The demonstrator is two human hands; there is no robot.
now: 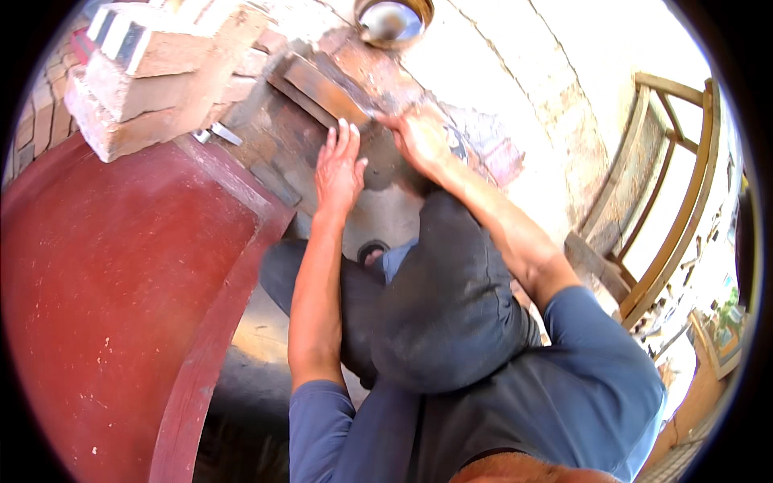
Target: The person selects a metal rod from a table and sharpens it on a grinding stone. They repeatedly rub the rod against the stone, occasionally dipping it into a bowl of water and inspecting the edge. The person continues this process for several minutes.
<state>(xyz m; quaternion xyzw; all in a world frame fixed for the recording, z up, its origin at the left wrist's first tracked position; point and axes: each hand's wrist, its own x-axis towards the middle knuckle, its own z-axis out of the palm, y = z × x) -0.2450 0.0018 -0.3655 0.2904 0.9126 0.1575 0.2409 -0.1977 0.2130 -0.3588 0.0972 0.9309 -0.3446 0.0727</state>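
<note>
A long brown rectangular block (pixel 322 90) lies slantwise on a low, worn surface ahead of me, with a second narrow strip (pixel 299 95) along its left side. My left hand (pixel 340 173) reaches to the block's near end, fingers stretched out and fingertips at its edge. At the right corner of that same end is my right hand (pixel 420 141), its fingers drawn together and pointing left toward the block. Whatever those fingers may hold is hidden. Below both hands, the surface is dark and looks wet.
A red tabletop (pixel 121 298) fills the left, with stacked bricks (pixel 153 88) beyond it. A small metal tool (pixel 217 134) lies beside the bricks. A round bowl (pixel 393 22) with liquid stands at the far side. A wooden frame (pixel 696 193) leans at right. My bent knees are close below my hands.
</note>
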